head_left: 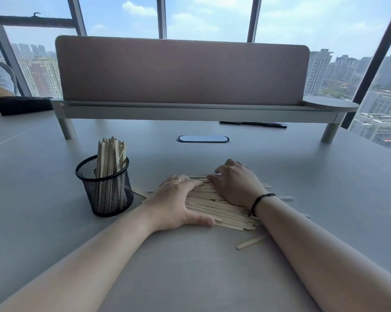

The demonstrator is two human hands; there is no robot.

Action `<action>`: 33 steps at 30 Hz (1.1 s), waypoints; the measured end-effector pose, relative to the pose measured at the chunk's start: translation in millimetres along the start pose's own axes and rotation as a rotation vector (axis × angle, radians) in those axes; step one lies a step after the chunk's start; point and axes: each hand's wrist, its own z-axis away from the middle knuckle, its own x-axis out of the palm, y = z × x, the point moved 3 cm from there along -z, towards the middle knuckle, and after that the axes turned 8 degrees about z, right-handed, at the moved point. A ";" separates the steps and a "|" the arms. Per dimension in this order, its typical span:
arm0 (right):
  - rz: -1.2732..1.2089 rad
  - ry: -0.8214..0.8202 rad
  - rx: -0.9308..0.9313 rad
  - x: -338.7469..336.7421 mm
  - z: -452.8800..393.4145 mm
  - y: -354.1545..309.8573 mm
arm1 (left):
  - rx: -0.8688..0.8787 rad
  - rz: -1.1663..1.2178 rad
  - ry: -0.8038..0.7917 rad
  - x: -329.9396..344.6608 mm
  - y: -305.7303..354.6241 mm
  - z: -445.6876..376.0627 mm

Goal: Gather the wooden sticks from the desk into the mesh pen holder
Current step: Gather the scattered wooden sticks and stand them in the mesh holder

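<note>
A black mesh pen holder [106, 194] stands on the grey desk, left of centre, with several pale wooden sticks upright in it. A flat pile of wooden sticks [221, 210] lies right of the holder. My left hand [176, 203], with a ring, rests on the pile's left side, fingers spread, thumb along the near edge. My right hand [235, 183], a black cord at its wrist, lies on the pile's right and far side with curled fingers. Neither hand lifts a stick. One stray stick [251, 242] lies nearer me.
A pink divider panel on a raised shelf [190, 109] crosses the back of the desk. An oval cable port [203, 138] sits behind the pile. A black pouch [21, 105] lies far left, beside another person's sleeve. A dark pen-like item lies under the shelf at right.
</note>
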 end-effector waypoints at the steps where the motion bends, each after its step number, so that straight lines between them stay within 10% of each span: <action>1: 0.011 0.008 0.003 -1.1 1.1 0.4 | -0.007 -0.002 0.001 0.4 0.5 0.0; 33: 0.157 0.109 -0.124 -15.4 11.1 -17.5 | -0.099 -0.098 0.061 -0.7 0.9 0.4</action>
